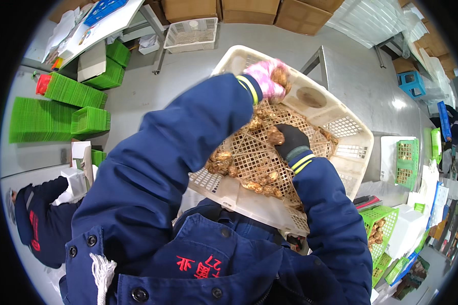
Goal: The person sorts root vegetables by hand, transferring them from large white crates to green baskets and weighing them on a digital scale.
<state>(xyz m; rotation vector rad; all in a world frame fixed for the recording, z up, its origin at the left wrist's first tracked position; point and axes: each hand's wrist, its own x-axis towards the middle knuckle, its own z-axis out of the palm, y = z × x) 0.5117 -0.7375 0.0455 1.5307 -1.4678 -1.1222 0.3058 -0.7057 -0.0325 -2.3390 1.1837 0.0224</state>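
Observation:
A large white plastic crate [351, 103] with a lattice bottom sits at an angle in front of me. My left hand [265, 78], in a pink and white glove, is over its far side and grips a brown knobby root [281, 78]; it looks slightly blurred. Lower in the crate, my black-gloved right hand [293, 142] has a second brown root [275, 135] at its fingertips. Several similar roots lie on the lattice: one cluster [218, 162] at the left, partly hidden by my left sleeve, and another group [263, 183] along the near side.
A steel table [370, 84] stands beyond the crate to the right. Green baskets [381, 221] with roots and a white foam box [406, 230] are at right. Stacked green baskets [42, 120] and a bent-over person [42, 221] are at left. A white crate [192, 44] lies on the floor ahead.

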